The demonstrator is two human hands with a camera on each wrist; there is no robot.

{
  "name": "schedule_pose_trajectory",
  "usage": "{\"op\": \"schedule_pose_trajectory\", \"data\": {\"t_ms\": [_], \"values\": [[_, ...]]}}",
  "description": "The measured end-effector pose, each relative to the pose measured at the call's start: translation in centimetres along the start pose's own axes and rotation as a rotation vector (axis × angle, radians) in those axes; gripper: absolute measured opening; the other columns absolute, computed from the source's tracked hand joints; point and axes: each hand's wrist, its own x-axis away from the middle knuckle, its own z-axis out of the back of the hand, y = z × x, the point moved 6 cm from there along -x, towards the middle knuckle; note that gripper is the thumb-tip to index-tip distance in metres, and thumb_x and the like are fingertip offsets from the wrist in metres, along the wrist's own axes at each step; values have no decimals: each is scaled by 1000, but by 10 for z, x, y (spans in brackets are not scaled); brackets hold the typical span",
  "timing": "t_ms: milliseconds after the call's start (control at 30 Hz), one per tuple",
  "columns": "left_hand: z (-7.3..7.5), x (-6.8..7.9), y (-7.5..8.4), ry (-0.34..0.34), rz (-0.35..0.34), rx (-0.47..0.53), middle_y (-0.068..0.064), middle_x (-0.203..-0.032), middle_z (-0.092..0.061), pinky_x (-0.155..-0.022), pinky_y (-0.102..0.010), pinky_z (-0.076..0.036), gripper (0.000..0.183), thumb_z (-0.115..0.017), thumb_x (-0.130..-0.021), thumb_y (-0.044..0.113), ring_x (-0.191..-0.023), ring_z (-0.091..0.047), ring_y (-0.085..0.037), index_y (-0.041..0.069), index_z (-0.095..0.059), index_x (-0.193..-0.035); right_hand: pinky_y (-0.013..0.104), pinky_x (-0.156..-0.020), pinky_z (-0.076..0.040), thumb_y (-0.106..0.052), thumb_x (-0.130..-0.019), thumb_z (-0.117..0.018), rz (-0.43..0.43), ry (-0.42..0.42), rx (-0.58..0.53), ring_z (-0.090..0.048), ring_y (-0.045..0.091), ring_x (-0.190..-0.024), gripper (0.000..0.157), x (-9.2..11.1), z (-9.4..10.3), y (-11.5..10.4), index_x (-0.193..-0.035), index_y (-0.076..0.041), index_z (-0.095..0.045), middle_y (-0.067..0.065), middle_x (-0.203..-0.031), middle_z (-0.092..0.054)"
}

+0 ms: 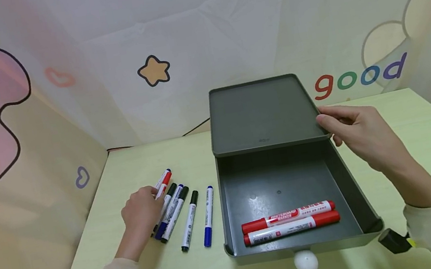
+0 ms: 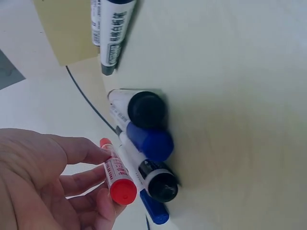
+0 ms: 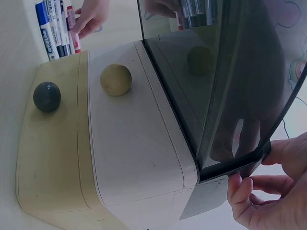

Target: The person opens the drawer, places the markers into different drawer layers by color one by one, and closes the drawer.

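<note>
Between thumb and fingers, my left hand (image 1: 143, 213) pinches a red whiteboard marker (image 2: 117, 175), beside a cluster of black-capped and blue-capped markers (image 1: 175, 213) on the table. My right hand (image 1: 363, 136) grips the front right corner of the dark grey top (image 1: 261, 115) of a small drawer unit; in the right wrist view its thumb and fingertips lie on either side of that corner. Below the top, a dark grey drawer (image 1: 245, 182) stands pulled out. Two red whiteboard markers (image 1: 291, 228) lie side by side near its front, above a white round knob (image 1: 306, 262).
Under the dark drawer are a white drawer (image 3: 139, 129) with a tan knob and a yellowish drawer (image 3: 53, 158) with a dark knob. A blue-capped marker (image 1: 209, 216) lies close to the unit's left side. A printed cloth (image 1: 181, 30) hangs behind the table.
</note>
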Motion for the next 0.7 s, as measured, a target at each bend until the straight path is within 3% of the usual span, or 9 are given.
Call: {"op": "schedule_pose_trajectory", "data": {"t_ms": [267, 700], "values": [[15, 8, 1, 4, -20, 42, -15, -95, -72, -57, -37, -40, 32, -66, -96, 16, -67, -54, -26, 1, -71, -124, 24, -61, -42, -25, -106, -60, 13, 2, 1, -56, 14, -68, 45, 0, 0, 0, -141, 3, -60, 11, -83, -61], [39, 18, 9, 17, -60, 101, -12, -93, -72, -52, -35, -39, 31, -65, -95, 17, -65, -56, -23, 2, -72, -121, 25, -61, -41, -26, -106, -60, 3, -1, 7, -55, 15, -69, 46, 0, 0, -1, -143, 2, -59, 11, -81, -60]]}}
